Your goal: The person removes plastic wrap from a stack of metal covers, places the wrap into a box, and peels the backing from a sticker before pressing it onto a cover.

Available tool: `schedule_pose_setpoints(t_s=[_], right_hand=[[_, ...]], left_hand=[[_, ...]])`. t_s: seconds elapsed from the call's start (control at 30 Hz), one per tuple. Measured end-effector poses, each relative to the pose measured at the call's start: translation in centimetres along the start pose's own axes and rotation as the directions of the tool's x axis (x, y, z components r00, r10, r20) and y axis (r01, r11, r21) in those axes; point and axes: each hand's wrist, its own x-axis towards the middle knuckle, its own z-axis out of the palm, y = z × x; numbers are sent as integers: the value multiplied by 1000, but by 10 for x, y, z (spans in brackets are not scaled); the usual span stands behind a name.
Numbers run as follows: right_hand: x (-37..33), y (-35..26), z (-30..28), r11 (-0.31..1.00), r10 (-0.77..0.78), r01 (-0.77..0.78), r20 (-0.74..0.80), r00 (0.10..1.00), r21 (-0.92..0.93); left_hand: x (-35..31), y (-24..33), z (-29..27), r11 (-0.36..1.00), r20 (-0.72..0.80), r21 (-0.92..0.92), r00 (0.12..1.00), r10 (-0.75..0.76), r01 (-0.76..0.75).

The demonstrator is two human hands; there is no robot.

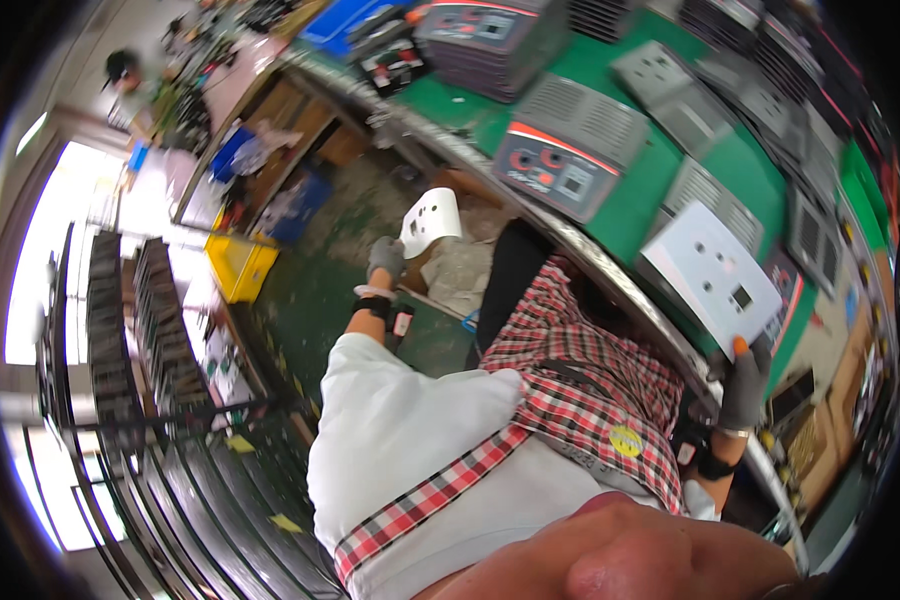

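Note:
My left hand (pixel 385 259), in a grey glove, is stretched out to the left, off the table's edge. It grips a small, curled white sheet with dark holes (pixel 433 222) by one end. Over the table's near edge, my right hand (pixel 746 388), also gloved and with a bare orange-lit fingertip, pinches the lower corner of a larger flat white sheet with holes (pixel 692 262). That sheet is tilted above grey panels. A grey vented panel with a dark, red-striped label (pixel 560 165) lies on the green tabletop (pixel 460 108), left of the larger sheet.
Stacked grey panels (pixel 485 50) stand at the far side, with more loose panels (pixel 660 75) around. Below the table is an open cardboard box (pixel 470 195) with crumpled material. A yellow bin (pixel 240 265) and black racks (pixel 155 330) stand left. A person (pixel 150 100) is far left.

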Motion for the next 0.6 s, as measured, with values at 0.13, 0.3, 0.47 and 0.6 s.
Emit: schedule_pose_setpoints(t_s=[0.13,0.3,0.47,0.6], right_hand=[[5,0,3,999,-35,37,138,990,-8],[1,2,9,996,-89,92,129,988,-15],[-4,4,6,994,-110,109,86,990,19],[-4,3,4,983,-170,175,82,982,-55]], left_hand=[[1,-26,22,990,-128,71,985,-114,124],[-13,2,53,987,-65,139,996,-67,76],[-38,19,86,877,284,439,956,70,-195],[-63,55,85,839,386,439,911,147,-322]])
